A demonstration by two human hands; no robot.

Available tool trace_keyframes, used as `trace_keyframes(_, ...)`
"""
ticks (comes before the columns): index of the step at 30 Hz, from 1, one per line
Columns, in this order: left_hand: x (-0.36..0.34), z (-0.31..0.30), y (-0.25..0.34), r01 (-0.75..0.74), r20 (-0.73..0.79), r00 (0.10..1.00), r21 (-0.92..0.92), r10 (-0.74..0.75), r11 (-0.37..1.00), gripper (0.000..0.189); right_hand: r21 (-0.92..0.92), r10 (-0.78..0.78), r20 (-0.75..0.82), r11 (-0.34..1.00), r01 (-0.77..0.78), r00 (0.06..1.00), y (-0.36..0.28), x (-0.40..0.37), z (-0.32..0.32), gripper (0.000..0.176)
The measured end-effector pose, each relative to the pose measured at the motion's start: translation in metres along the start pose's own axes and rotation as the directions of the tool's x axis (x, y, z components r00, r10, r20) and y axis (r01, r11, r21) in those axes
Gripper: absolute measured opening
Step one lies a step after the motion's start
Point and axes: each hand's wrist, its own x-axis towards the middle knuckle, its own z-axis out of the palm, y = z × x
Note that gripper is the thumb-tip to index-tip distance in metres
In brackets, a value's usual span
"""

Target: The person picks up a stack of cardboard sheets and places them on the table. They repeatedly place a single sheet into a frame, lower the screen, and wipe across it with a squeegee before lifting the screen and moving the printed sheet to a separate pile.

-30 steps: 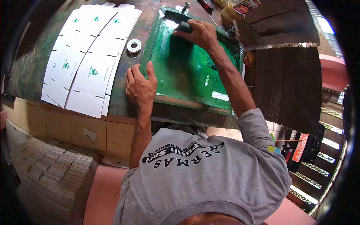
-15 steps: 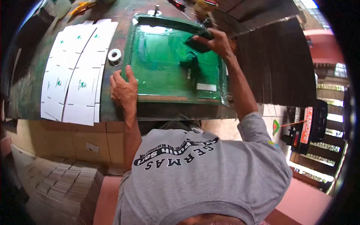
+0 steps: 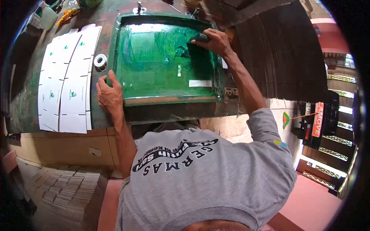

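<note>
A green-stained screen printing frame (image 3: 165, 99) lies flat on the workbench, wet green ink (image 3: 183, 51) smeared thickly over the upper right of its mesh. My left hand (image 3: 110, 94) grips the frame's left edge near the lower corner, fingers curled on the outer side. In my right hand (image 3: 217, 41) is a dark squeegee (image 3: 200, 37), held at the upper right of the mesh, and a dark reflection stretches below it. A small white strip (image 3: 200, 83) shows at the lower right of the screen.
Printed white card sheets (image 3: 65, 81) with green logos lie left of the frame. Between them stands a tape roll (image 3: 100, 61). A metal clamp (image 3: 139, 8) sits at the frame's far edge. Dark corrugated sheets (image 3: 277, 57) fill the right. Stacked cards (image 3: 71, 192) are on the floor.
The view has shifted, so the frame and sheets appear farther left. My right hand has turned the squeegee and brought it closer to the right side of the mesh. My left hand stays on the frame.
</note>
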Motion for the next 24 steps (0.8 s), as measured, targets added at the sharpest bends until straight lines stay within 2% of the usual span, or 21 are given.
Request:
trace_keyframes(2,0.001,0.0,0.001,-0.008,0.002,1.0,0.011,0.008,1.0,0.051,0.03,0.019,0.05,0.999,-0.021,0.999,-0.019,-0.022,-0.012,0.047)
trace_keyframes(5,0.0,0.0,0.002,-0.002,-0.012,1.0,-0.008,0.002,1.0,0.05,0.068,0.036,0.033,0.997,-0.038,0.999,-0.044,-0.047,-0.022,0.04)
trace_keyframes(9,0.0,0.001,-0.001,-0.019,-0.023,1.0,-0.031,0.018,0.999,0.05,0.061,0.018,0.066,0.998,-0.022,0.998,-0.046,-0.045,-0.038,0.038)
trace_keyframes(11,0.002,-0.004,0.001,0.005,0.007,1.0,-0.052,-0.004,0.999,0.055,0.148,0.192,0.072,0.968,-0.2,0.979,-0.037,-0.038,-0.043,0.042)
trace_keyframes(12,0.008,-0.006,-0.001,0.005,-0.016,1.0,-0.059,-0.006,0.998,0.055,0.15,0.175,0.054,0.972,-0.182,0.983,-0.035,-0.036,-0.047,0.042)
trace_keyframes(14,0.027,-0.013,-0.017,0.162,0.328,0.941,-0.211,-0.087,0.964,0.062,0.305,0.386,-0.147,0.894,-0.329,0.911,-0.042,-0.043,-0.055,0.04)
trace_keyframes(15,0.036,-0.025,-0.025,0.206,0.487,0.873,-0.314,-0.029,0.927,0.07,0.343,0.47,-0.2,0.855,-0.388,0.86,-0.065,-0.038,-0.075,0.036)
trace_keyframes(16,0.035,-0.043,-0.017,0.191,0.472,0.881,-0.318,-0.02,0.929,0.07,0.351,0.469,-0.217,0.856,-0.38,0.856,-0.081,-0.037,-0.09,0.036)
trace_keyframes(18,0.033,-0.076,0.005,0.376,0.574,0.819,-0.553,0.013,0.744,0.074,0.399,0.534,-0.338,0.827,-0.396,0.775,-0.102,-0.036,-0.115,0.034)
trace_keyframes(19,0.039,-0.082,0.008,0.412,0.569,0.822,-0.621,0.022,0.667,0.077,0.401,0.536,-0.366,0.828,-0.391,0.761,-0.109,-0.032,-0.128,0.034)
trace_keyframes(20,0.057,-0.078,-0.001,0.415,0.553,0.833,-0.629,0.003,0.657,0.077,0.359,0.515,-0.404,0.849,-0.387,0.756,-0.114,-0.027,-0.14,0.034)
trace_keyframes(22,0.066,-0.111,0.027,0.539,0.621,0.764,-0.764,0.176,0.355,0.078,0.31,0.496,-0.467,0.867,-0.389,0.732,-0.11,-0.011,-0.16,0.034)
trace_keyframes(24,0.082,-0.119,0.048,0.549,0.57,0.792,-0.822,0.221,0.15,0.077,0.206,0.405,-0.571,0.912,-0.353,0.714,-0.097,0.011,-0.173,0.037)
